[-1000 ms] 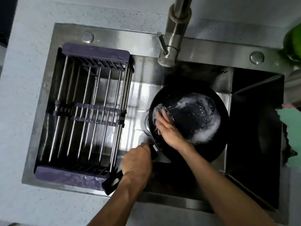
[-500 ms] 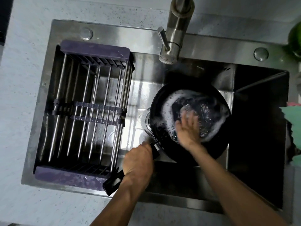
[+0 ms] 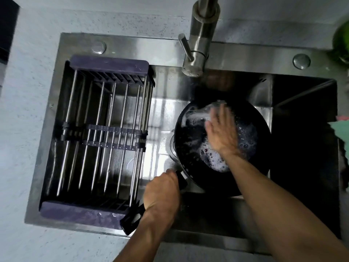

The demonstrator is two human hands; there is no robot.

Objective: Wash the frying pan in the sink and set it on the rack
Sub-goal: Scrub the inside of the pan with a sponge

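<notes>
A: Where's the frying pan rn?

B: In the sink, right half, under the faucet. Foam inside it, mostly near side + a streak at far-left rim. No water running that I can see

A: Hands?

B: Left hand wrapped round the handle, fingers curled tight on it. Right hand is inside the pan, fingers spread and fairly straight, pressing down. It's blurred, so can't tell if there's a scrubber under the palm

A: Handle axis?

B: Runs from pan toward near-left, its end poking out past the left wrist, right by the near-right corner of the rack. So rack is just left of the pan, and left hand is the nearer one to it

A: Rack contents?

B: Bars only, nothing on it. Sits over the sink's left half

A: Next?

B: Prob more scrubbing, then rinse. Foam's not off yet, so racking isn't due

A: Risk?

B: Soapy handle, grip could slip imo
</notes>
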